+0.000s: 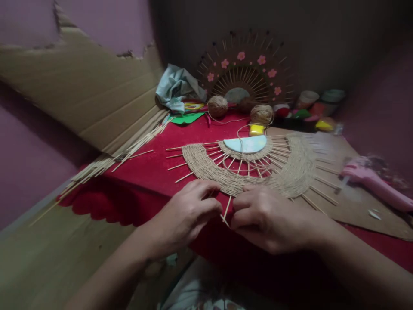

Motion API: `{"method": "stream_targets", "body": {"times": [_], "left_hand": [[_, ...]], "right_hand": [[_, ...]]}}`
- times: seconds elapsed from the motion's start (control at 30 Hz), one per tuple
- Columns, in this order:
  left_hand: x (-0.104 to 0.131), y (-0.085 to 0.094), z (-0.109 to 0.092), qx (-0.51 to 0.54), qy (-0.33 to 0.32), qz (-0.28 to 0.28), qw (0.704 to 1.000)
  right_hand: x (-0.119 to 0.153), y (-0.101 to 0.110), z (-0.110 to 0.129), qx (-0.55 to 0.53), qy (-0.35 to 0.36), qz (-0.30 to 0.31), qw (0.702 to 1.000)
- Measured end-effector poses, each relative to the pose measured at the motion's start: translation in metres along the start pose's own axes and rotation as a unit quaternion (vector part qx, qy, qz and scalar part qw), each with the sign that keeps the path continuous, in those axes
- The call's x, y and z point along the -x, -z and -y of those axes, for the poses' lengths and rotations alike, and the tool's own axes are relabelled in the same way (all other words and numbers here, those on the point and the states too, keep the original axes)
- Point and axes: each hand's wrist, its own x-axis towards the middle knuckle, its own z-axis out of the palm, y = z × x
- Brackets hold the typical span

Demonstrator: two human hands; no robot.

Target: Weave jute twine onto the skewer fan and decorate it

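A half-round woven piece [290,172] of jute twine and radiating wooden sticks lies on a red cloth [145,172], with a pale blue half-disc [245,144] at its centre. My left hand [189,211] and my right hand [264,215] meet at the near edge of the weave. Both pinch the twine around one stick [226,209] that pokes out toward me. A strand of twine runs from the weave back to a jute ball [261,114].
A second jute ball [217,106] and a finished fan-shaped piece with pink flowers [248,69] stand at the back. Loose sticks [106,161] lie left beside leaning cardboard [80,90]. A pink glue gun [374,183] rests right on a cardboard sheet. Paint pots [306,105] sit back right.
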Motion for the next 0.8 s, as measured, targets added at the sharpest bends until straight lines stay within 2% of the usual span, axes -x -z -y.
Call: {"method": "stream_targets", "body": {"times": [0.17, 0.37, 0.47, 0.63, 0.7, 0.8], "left_hand": [[0.002, -0.001, 0.002, 0.011, 0.001, 0.007, 1.000], [0.002, -0.004, 0.002, -0.009, 0.001, -0.016, 1.000], [0.001, -0.005, 0.000, -0.004, 0.008, -0.030, 1.000], [0.001, -0.008, 0.003, 0.018, 0.027, -0.036, 0.999], [0.002, -0.009, 0.005, 0.023, 0.031, -0.040, 0.998], [0.001, -0.009, 0.006, 0.017, 0.033, -0.050, 0.998]], "right_hand": [[0.000, -0.005, -0.001, 0.006, 0.004, 0.040, 0.999], [0.000, 0.002, 0.003, -0.009, -0.040, 0.025, 0.999], [0.002, 0.014, 0.001, -0.028, -0.090, 0.011, 0.996], [0.009, 0.024, -0.013, 0.056, -0.238, -0.012, 0.969], [0.014, 0.023, -0.018, 0.076, -0.266, -0.012, 0.961], [0.022, 0.022, -0.020, 0.061, -0.265, -0.014, 0.962]]}}
